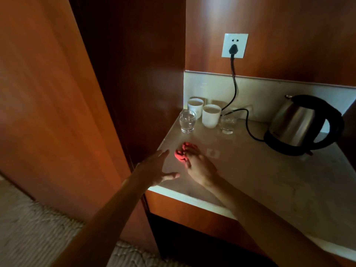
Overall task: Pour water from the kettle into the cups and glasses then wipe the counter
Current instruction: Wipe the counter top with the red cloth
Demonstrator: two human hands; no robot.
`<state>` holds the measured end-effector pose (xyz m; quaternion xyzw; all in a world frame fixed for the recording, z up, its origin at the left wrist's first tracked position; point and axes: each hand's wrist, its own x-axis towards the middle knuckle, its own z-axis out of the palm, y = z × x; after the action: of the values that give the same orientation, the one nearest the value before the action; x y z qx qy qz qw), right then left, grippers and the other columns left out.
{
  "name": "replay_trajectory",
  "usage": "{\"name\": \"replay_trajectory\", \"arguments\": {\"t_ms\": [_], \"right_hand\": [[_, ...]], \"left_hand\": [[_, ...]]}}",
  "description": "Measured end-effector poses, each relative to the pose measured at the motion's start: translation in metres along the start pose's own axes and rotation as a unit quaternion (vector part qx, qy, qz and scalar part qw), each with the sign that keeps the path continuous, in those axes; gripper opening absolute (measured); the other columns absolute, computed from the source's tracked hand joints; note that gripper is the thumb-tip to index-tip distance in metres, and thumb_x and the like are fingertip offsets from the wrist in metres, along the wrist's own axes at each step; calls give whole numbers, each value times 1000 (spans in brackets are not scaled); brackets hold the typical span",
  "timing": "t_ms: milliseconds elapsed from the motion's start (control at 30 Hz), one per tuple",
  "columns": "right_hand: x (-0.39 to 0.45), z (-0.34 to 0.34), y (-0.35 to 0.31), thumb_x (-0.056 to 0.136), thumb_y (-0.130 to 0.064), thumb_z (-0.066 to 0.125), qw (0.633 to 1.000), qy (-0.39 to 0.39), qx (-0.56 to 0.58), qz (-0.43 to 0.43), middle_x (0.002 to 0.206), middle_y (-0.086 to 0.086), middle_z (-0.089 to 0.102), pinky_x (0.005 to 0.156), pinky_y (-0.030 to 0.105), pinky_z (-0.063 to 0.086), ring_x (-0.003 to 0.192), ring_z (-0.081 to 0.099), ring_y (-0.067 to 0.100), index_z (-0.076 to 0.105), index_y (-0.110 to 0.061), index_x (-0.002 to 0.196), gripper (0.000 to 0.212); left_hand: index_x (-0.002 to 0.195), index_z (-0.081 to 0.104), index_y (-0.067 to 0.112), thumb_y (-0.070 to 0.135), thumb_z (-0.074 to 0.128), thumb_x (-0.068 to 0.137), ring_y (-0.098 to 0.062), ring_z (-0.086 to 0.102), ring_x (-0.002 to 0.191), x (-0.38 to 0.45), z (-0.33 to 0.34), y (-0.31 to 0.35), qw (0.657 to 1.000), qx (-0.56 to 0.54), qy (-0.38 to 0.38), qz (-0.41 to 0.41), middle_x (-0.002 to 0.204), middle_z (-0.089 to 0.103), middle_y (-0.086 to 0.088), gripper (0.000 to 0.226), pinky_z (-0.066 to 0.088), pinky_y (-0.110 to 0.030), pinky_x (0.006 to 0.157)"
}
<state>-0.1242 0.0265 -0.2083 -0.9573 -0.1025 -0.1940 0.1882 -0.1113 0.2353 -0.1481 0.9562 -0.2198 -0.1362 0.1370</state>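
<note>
Near the counter's [260, 170] left edge, our right hand [200, 166] closes its fingers on the soft, light red cloth [181, 152], best bunched from above, while our left hand [156, 170] hovers spread and empty.

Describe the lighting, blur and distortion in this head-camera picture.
Head view: dim overall, with the brightest patch on the counter and backsplash; the wood panels fall into deep shadow. The wide lens bends straight edges, tilting the kettle. The left hand is slightly blurred; the right hand on the red cloth is sharper.
</note>
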Motion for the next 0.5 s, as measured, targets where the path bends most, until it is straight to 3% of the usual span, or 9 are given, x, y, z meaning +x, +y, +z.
{"name": "replay_trajectory", "arguments": {"t_ms": [100, 200, 267, 300, 400, 500], "right_hand": [[33, 22, -22, 80, 6, 64, 1000, -9, -13, 5, 116, 25, 72, 102, 50, 54, 117, 66, 43, 76, 0, 106, 29], [62, 44, -18, 86, -5, 57, 999, -34, -18, -17, 109, 23, 75, 98, 57, 55, 115, 68, 45, 78, -2, 108, 30], [66, 37, -14, 91, -10, 65, 998, -30, -13, -52, 115, 23, 74, 105, 53, 51, 120, 65, 46, 77, 0, 112, 26], [65, 26, -14, 96, -16, 60, 997, -42, -3, -70, 118, 23, 73, 109, 47, 48, 123, 63, 44, 75, 0, 114, 29], [59, -7, -6, 98, -23, 58, 994, -37, 3, -102, 130, 20, 67, 107, 39, 43, 126, 60, 38, 66, -2, 127, 37], [42, -33, -4, 98, -31, 55, 999, -27, 33, -16, 128, 15, 65, 100, 42, 49, 118, 60, 32, 63, -9, 132, 40]], "left_hand": [[158, 7, 28, 76, 57, 79, -21, 15, 152, -8, -3, 1, 999, 28, 1, -16, 167, 6, 5, 105, 25, -51, 120], [159, 7, 28, 70, 57, 83, -24, 23, 150, -13, 8, 1, 999, 42, -10, -19, 167, 7, 3, 100, 31, -50, 117], [158, 0, 33, 68, 57, 84, -26, 24, 149, -15, 14, 1, 999, 37, -7, -3, 167, 3, 6, 100, 34, -50, 115], [158, -2, 34, 68, 56, 84, -26, 24, 149, -16, 15, 2, 999, 37, -12, -3, 167, 1, 6, 99, 34, -49, 114], [158, 11, 26, 69, 52, 86, -24, 25, 149, -11, 15, 7, 999, 51, 7, -9, 166, 6, 2, 93, 34, -45, 115], [158, 13, 32, 67, 45, 89, -22, 17, 152, 9, 14, 18, 994, 48, 96, 14, 166, 3, 3, 83, 38, -44, 113]]}}
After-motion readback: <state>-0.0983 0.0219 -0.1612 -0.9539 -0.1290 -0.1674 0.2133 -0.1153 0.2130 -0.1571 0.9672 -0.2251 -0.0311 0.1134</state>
